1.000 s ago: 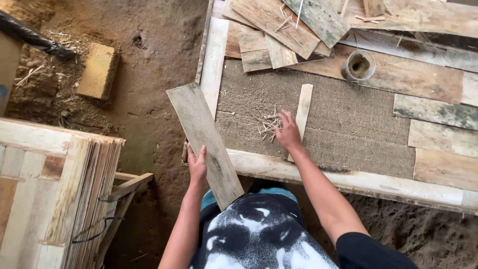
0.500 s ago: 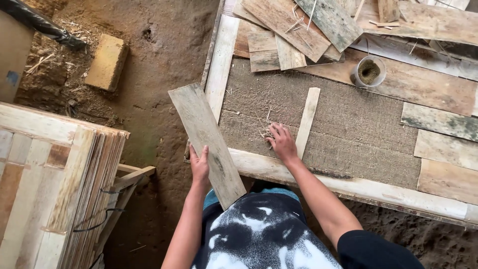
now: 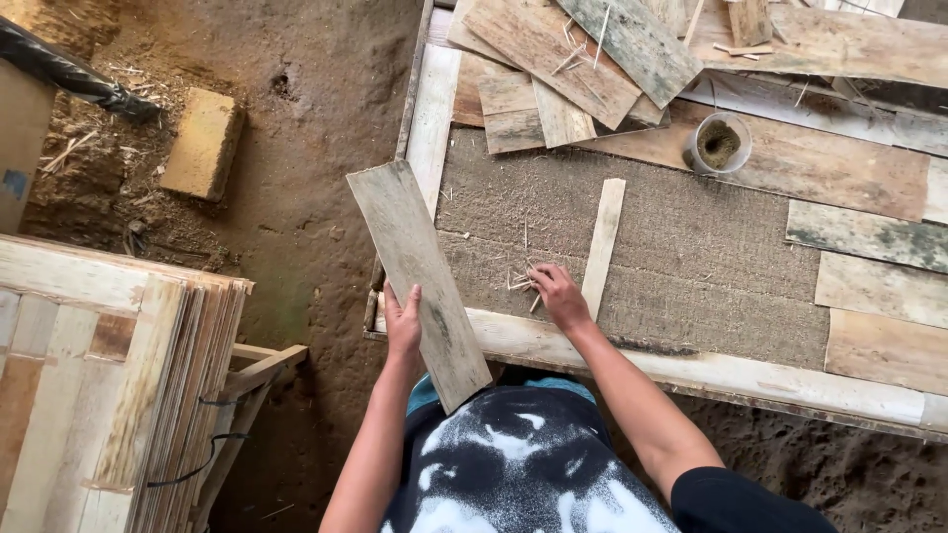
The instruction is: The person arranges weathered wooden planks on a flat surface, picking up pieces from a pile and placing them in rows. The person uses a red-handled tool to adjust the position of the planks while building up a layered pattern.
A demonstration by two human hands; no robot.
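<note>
At the far left, a stack of thin wooden panels (image 3: 148, 395) stands on edge on the dirt floor (image 3: 306, 148), with a yellowish block (image 3: 200, 144) lying on the earth beyond it.

The left hand (image 3: 402, 324) grasps a grey weathered plank (image 3: 417, 276) along its left edge near the lower end, thumb on the top face and fingers out of sight beneath it. The plank runs diagonally, its far end crossing the pale frame rail (image 3: 433, 118) at the workbench's left edge, its near end hanging over the person's patterned lap.

To the right, the right hand (image 3: 560, 296) rests on the coarse burlap panel (image 3: 691, 257) close to the bench's near edge, fingers curled over a small scatter of wood splinters (image 3: 520, 278); whether it pinches any of them cannot be told. Just beside that hand, touching or nearly so, a narrow pale slat (image 3: 602, 237) lies on the burlap, running from the near rail toward the far side.

At the bench's far edge sits a loose pile of overlapping boards (image 3: 563, 69). Further right, 1 small round tub (image 3: 717, 144) holding brownish material stands on a long brown board. Toward the right edge, several mottled plank pieces (image 3: 869, 237) lie flat side by side.
</note>
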